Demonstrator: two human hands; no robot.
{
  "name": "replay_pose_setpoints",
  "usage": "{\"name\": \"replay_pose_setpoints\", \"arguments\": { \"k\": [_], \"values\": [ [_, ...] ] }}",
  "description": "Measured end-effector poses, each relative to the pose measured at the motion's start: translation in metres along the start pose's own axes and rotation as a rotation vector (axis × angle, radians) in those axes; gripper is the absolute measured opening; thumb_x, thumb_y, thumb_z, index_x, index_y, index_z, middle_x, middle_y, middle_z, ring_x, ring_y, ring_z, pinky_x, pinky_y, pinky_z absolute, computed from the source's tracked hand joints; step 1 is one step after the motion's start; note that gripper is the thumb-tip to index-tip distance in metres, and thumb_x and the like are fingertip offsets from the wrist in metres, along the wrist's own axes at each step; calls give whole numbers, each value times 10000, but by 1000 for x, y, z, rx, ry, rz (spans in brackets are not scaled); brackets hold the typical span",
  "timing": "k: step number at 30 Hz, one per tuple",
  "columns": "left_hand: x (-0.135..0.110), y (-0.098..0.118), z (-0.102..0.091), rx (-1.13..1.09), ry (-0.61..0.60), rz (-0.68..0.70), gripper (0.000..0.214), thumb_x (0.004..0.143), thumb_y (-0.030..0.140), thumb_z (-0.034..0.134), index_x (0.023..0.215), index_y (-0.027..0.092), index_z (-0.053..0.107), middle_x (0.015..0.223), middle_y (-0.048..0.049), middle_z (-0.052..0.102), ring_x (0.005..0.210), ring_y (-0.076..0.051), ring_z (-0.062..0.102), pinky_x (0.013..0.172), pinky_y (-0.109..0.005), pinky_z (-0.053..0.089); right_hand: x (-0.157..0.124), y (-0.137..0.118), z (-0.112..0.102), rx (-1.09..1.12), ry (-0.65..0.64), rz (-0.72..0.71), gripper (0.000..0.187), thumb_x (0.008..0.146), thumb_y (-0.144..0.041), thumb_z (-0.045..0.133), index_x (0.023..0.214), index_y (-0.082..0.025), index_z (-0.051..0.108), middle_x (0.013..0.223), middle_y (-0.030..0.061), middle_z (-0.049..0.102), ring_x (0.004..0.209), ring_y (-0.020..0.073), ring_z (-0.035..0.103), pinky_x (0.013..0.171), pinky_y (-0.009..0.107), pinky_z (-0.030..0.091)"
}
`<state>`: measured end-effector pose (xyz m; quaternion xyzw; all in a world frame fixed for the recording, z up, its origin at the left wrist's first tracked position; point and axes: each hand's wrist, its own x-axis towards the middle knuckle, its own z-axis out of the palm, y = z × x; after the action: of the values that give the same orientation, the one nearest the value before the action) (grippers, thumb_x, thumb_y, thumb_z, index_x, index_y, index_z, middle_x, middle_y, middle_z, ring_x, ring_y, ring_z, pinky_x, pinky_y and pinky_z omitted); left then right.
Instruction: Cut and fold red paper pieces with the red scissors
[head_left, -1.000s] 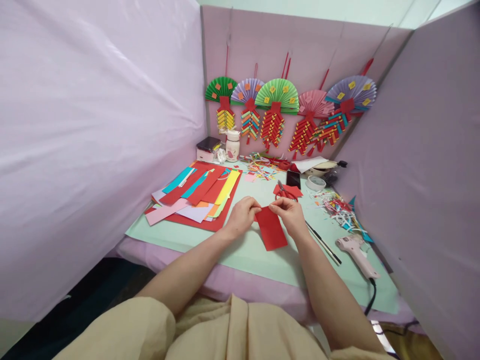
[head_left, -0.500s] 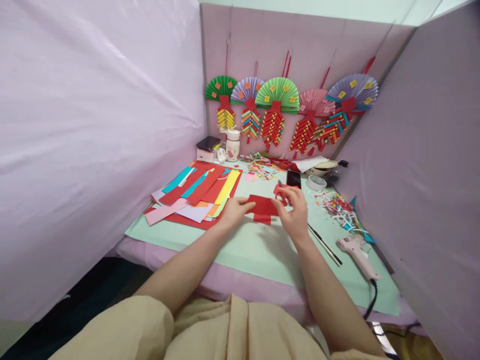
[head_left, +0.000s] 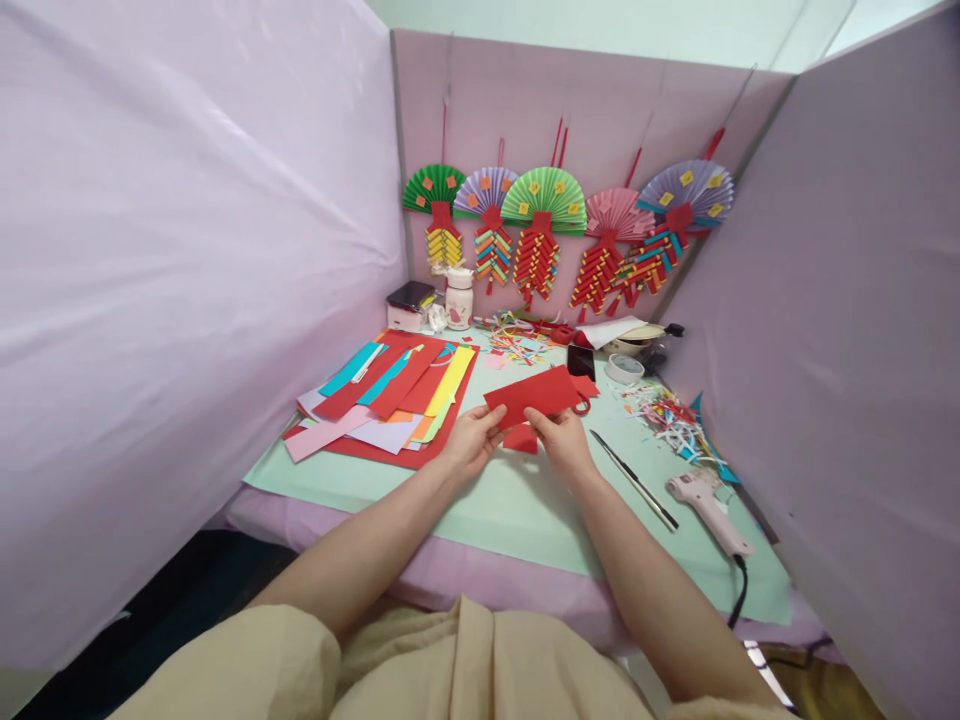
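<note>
A red paper rectangle [head_left: 529, 395] is held up over the table, slanting upward to the right. My left hand [head_left: 476, 440] pinches its lower left corner between thumb and fingers. Along the bottom edge, my right hand [head_left: 559, 440] grips the same paper. A smaller red paper piece [head_left: 520, 438] lies on the table below it, between my hands. Red scissors [head_left: 583, 406] show only a handle loop past the paper's right end; the rest is mostly hidden. Another red paper piece [head_left: 585, 386] is just behind.
Coloured paper strips [head_left: 390, 400] lie in a stack at left. At right are a black and silver stick [head_left: 634, 480], a glue gun [head_left: 709, 505], a tape roll [head_left: 624, 369] and paper scraps [head_left: 675, 425]. Paper fans [head_left: 544, 200] hang at the back; a phone [head_left: 580, 362] lies before them.
More of the red paper now shows, and it slants up to the right. My right hand has moved left and down, closer to my left hand. The view has shifted slightly.
</note>
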<state>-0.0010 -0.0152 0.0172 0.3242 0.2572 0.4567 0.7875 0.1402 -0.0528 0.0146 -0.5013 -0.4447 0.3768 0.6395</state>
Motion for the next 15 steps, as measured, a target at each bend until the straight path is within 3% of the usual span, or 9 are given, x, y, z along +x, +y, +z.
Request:
{"name": "replay_pose_setpoints", "arguments": {
  "k": [6,10,15],
  "values": [
    [-2,10,-2,144,-73,-33,287,715,325,765,943,177,674,1036,-63,681,920,-167,641,761,-311,568,0,-1,-3,-14,22,-19,396,669,-443,711,940,-156,676,855,75,703,724,198,614,632,315,487],
    [-2,16,-4,235,-126,-73,291,714,376,759,900,166,678,1026,-68,674,940,-173,634,695,-261,574,2,-4,-5,5,14,-53,393,661,-404,734,966,-159,695,974,99,716,884,251,646,763,365,506],
    [-1,14,-2,130,-137,-14,232,702,307,782,763,140,633,776,-15,652,834,-124,638,904,-283,523,5,0,-10,38,-1,-56,340,625,-390,764,879,-175,698,908,68,722,806,217,644,726,335,495]
  ]
}}
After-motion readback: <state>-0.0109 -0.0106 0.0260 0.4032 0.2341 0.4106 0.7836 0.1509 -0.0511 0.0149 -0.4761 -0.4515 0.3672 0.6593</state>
